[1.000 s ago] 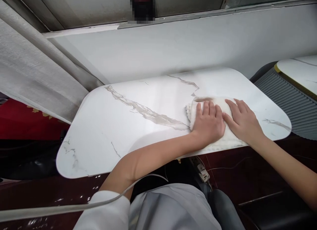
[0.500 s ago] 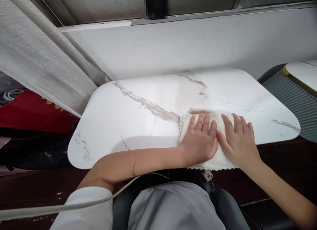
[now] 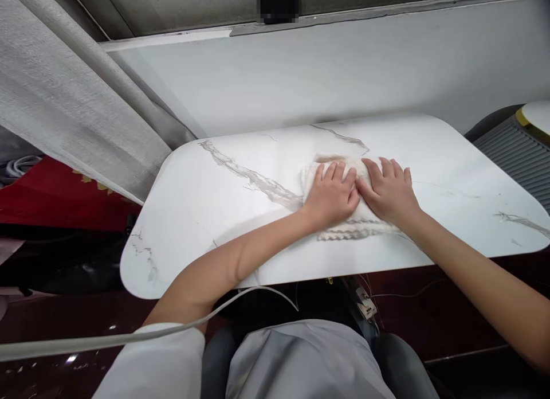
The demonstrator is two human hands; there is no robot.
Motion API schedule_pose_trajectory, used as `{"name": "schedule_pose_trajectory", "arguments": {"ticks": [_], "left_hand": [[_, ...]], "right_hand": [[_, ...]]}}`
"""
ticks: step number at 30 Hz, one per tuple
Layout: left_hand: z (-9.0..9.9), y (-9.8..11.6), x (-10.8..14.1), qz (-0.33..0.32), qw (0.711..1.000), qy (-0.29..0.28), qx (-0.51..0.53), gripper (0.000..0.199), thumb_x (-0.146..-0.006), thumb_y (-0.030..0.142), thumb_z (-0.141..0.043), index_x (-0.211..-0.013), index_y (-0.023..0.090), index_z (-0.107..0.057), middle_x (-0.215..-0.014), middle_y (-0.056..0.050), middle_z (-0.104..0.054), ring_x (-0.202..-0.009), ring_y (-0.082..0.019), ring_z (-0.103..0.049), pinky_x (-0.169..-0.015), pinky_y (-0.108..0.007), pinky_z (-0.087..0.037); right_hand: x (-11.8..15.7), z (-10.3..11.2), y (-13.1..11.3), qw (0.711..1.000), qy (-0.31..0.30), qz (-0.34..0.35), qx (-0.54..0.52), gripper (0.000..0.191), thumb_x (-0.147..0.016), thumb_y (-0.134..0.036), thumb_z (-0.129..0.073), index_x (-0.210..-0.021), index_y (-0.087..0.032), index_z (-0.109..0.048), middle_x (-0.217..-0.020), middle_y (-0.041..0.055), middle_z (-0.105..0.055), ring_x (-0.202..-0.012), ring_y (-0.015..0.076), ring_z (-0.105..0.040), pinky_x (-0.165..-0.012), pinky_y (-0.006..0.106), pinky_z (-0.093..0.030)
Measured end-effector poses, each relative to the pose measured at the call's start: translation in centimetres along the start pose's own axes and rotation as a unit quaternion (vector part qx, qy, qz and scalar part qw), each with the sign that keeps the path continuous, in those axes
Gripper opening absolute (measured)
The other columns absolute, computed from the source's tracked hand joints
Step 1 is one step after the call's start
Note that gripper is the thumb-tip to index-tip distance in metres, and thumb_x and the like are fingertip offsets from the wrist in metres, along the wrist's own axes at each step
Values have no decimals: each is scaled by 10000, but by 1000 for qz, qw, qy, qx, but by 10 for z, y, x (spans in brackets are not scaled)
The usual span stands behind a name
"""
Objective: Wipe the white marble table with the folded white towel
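Note:
A white, fluffy cloth [image 3: 367, 212] with scalloped edges lies bunched on a white marble-patterned tabletop [image 3: 193, 204]. My left hand [image 3: 333, 195] presses flat on the cloth's left part, its fingers stretched toward the far side. Beside it, my right hand [image 3: 391, 190] rests on the right part with its fingers extended and somewhat apart. The two thumbs nearly meet over the middle of the cloth. Both palms cover much of it, and its wavy near edge shows below them.
A pale cable [image 3: 172, 332] runs across my left arm. Under the table's near edge is a white power strip [image 3: 366, 304]. A grey curtain [image 3: 77, 89] hangs at left, above red fabric [image 3: 55, 198]. Behind the table stands a white wall [image 3: 258, 83]; a ribbed grey surface [image 3: 515, 155] is at right.
Both hands have pushed the cloth away from me across the tabletop, from the near edge toward the middle. Its near edge is now rumpled. The view has shifted slightly.

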State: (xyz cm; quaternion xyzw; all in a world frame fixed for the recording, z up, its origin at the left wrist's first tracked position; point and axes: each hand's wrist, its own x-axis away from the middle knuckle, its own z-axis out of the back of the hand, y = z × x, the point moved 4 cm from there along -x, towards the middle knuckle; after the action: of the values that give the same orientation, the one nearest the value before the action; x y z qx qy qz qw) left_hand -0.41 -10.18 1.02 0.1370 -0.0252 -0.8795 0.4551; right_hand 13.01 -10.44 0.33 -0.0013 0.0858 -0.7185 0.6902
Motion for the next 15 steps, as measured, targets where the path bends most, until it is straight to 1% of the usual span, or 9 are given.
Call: {"name": "schedule_pose_trajectory", "arguments": {"ticks": [4,7,10,12,15], "left_hand": [[-5,-27,-40,42,999,20,24,481,-1005,288,-408,-1456,142,-489,-1542,-138,-465,-1456,-258,-378,-1247,-449,-207],[-9,-43,-64,51,998,31,35,475,-999,279,-413,-1446,146,-499,-1532,-133,-477,-1446,-252,-390,-1243,-436,-207],[-12,-57,-82,48,997,40,43,462,-990,274,-420,-1424,150,-520,-1514,-133,-498,-1427,-252,-413,-1235,-429,-215],[-13,-66,-92,46,997,47,48,445,-985,270,-418,-1400,163,-538,-1499,-130,-514,-1415,-255,-426,-1228,-432,-224],[-13,-76,-106,49,996,57,52,420,-983,264,-411,-1367,181,-558,-1476,-123,-536,-1398,-262,-442,-1220,-439,-237]], "right_hand": [[-46,-5,-4,1000,-3,-12,-10,634,-989,-531,-257,-1524,-214,-382,-1565,180,-375,-1465,400,-295,-1138,658,-243],[-75,-8,-5,1000,2,-13,-20,628,-985,-529,-262,-1520,-224,-386,-1558,174,-379,-1463,386,-296,-1146,629,-241],[-100,-16,-2,999,19,-10,-26,616,-982,-534,-263,-1497,-229,-406,-1518,177,-423,-1439,388,-325,-1128,631,-254],[-116,-21,0,999,37,0,-23,610,-987,-542,-237,-1478,-230,-421,-1473,186,-464,-1400,391,-366,-1098,646,-270],[-138,-30,1,999,47,14,-12,617,-995,-548,-194,-1470,-227,-422,-1432,196,-489,-1352,385,-402,-1070,637,-286]]}}
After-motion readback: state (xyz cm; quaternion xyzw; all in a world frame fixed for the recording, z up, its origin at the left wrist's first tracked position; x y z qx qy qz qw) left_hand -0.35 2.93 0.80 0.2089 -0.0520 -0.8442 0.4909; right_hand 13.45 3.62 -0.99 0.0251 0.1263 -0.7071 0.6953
